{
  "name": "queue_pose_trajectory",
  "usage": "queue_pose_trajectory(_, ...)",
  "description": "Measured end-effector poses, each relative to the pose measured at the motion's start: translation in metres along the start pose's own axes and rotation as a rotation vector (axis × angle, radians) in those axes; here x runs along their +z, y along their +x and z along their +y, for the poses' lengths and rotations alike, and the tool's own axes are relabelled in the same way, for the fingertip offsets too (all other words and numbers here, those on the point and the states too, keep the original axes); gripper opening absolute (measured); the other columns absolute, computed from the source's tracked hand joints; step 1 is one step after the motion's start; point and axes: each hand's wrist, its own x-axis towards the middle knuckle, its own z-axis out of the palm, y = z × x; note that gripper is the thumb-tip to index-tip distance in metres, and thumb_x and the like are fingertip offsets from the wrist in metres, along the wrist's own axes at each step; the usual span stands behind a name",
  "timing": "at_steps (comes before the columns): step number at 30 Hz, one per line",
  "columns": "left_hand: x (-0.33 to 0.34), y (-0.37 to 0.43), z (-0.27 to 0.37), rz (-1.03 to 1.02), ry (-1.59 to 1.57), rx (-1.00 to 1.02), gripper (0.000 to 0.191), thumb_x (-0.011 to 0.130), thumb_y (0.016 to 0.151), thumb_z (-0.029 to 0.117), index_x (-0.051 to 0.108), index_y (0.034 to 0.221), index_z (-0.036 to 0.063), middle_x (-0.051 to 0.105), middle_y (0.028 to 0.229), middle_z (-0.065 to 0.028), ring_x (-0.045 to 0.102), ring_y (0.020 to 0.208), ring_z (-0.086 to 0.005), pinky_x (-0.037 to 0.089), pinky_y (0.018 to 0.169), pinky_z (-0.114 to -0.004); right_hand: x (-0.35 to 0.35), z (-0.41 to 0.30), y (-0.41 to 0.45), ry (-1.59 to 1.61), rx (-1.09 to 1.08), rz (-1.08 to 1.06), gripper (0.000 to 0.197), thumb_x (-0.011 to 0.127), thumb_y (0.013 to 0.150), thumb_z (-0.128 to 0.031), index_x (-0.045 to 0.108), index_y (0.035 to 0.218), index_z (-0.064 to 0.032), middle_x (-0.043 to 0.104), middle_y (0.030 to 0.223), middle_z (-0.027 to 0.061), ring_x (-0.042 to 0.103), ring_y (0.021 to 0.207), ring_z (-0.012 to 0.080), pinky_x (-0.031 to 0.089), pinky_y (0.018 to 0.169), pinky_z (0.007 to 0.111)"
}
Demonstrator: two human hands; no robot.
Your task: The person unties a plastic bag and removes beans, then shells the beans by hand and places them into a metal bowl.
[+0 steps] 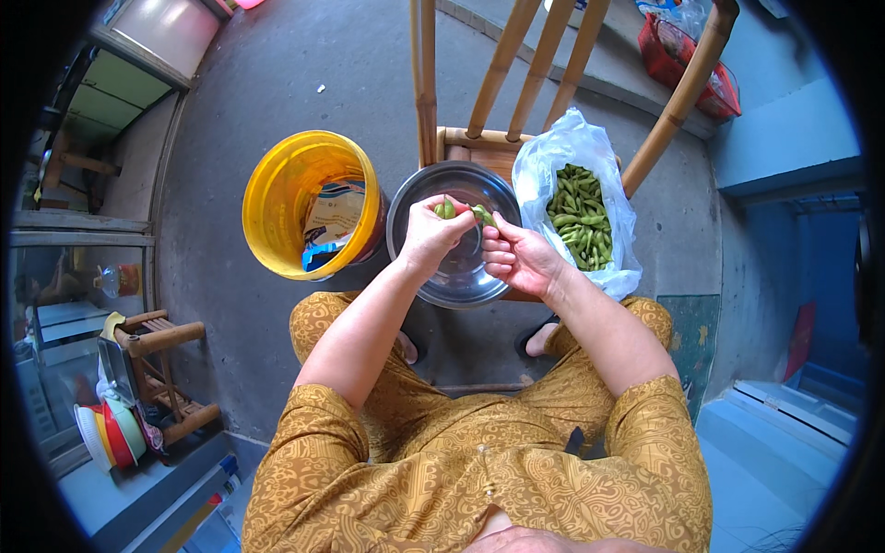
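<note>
Over a steel basin [462, 285], my two hands meet at a green soybean pod [484, 216]. My right hand [517, 254] pinches that pod between thumb and fingers, and my left thumb touches its near end. More green pods [446, 208] are held in my left hand [434, 231]. The basin rests on the seat of a bamboo chair [492, 160]; what lies at its bottom is too dim to tell. To its right, a translucent plastic bag [543, 166] stands wide open, full of green soybean pods [584, 221].
Left of the basin stands a yellow bucket [266, 207] with packaging inside. The chair's bamboo back bars rise beyond the basin. A small bamboo stool [169, 340] lies farther left, near stacked coloured basins [117, 432]. A red basket [660, 59] sits at the back right.
</note>
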Motion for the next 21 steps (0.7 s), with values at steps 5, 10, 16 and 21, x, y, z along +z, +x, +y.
queue_pose_trajectory(5,-0.008,0.003,-0.005,-0.242,-0.5,-0.284,0.009,0.063,0.087,0.011,0.055,0.091,0.0075,0.052,0.074,0.001,0.041,0.053,-0.0029,0.028,0.042,-0.015,0.001,0.009,0.011,-0.825,-0.391,0.24,0.04,0.04,0.101,-0.042,0.056,0.092,-0.0063,0.049,0.068,-0.0014,0.043,0.056,0.0091,0.039,0.053,0.025)
queue_pose_trajectory(10,-0.01,0.004,-0.013,-0.306,-0.586,-0.47,0.01,0.06,0.089,0.015,0.055,0.089,0.0064,0.05,0.072,0.0009,0.038,0.051,-0.0028,0.026,0.04,-0.015,-0.002,0.015,0.011,-1.296,-0.686,0.354,0.045,0.039,0.102,-0.041,0.058,0.091,-0.0018,0.056,0.071,0.0063,0.054,0.065,0.0168,0.045,0.062,0.034)
queue_pose_trajectory(16,-0.006,0.004,-0.016,-0.325,-0.504,-0.423,0.009,0.059,0.087,0.012,0.053,0.083,0.0061,0.048,0.07,0.0002,0.036,0.05,-0.0033,0.025,0.039,-0.016,-0.013,0.02,0.015,-1.285,-0.715,0.378,0.047,0.037,0.102,-0.041,0.057,0.086,-0.0015,0.055,0.067,0.0026,0.054,0.06,0.0173,0.043,0.057,0.033)
queue_pose_trajectory(21,-0.01,0.006,-0.02,-0.298,-0.436,-0.408,0.011,0.058,0.086,0.01,0.052,0.077,0.0066,0.046,0.065,0.0008,0.033,0.047,-0.0038,0.022,0.039,-0.018,-0.015,0.007,0.009,-0.141,0.002,-0.05,0.038,0.039,0.101,-0.043,0.048,0.083,-0.0109,0.034,0.06,-0.0068,0.032,0.048,0.0055,0.026,0.044,0.02)
